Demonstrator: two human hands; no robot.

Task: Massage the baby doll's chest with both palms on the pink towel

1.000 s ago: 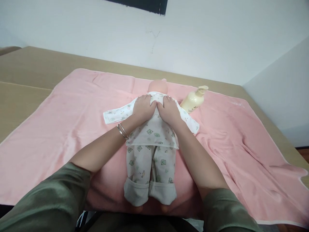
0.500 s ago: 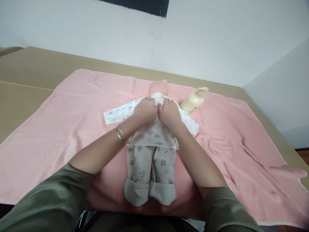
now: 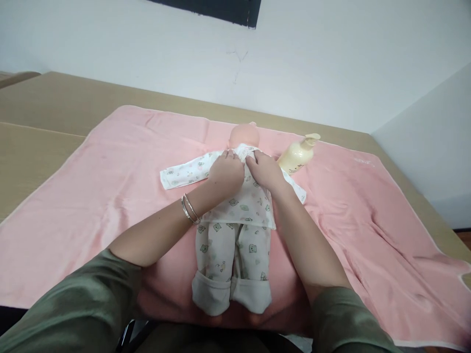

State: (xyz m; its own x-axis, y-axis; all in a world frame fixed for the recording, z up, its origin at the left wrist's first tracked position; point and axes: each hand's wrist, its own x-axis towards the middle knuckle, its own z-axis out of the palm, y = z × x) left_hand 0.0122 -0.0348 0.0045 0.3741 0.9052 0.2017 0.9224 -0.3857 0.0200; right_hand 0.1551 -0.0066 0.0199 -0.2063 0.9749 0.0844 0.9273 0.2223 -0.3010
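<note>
A baby doll lies on a pink blanket with its head away from me. It is dressed in a white printed shirt with the sleeves spread out. Matching trousers with turned-up cuffs cover its legs. My left hand is closed on the upper part of the shirt, fingers curled under the neckline. Beside it, my right hand pinches the shirt cloth at the right of the neckline between thumb and fingers. The fingertips are partly hidden.
A cream pump bottle leans on the blanket just past the right sleeve. The blanket covers much of a wooden table, which meets a white wall at the back. A dark panel is on the wall.
My hands have drawn slightly apart at the neckline, uncovering more of the shirt front between them. The view has shifted a little.
</note>
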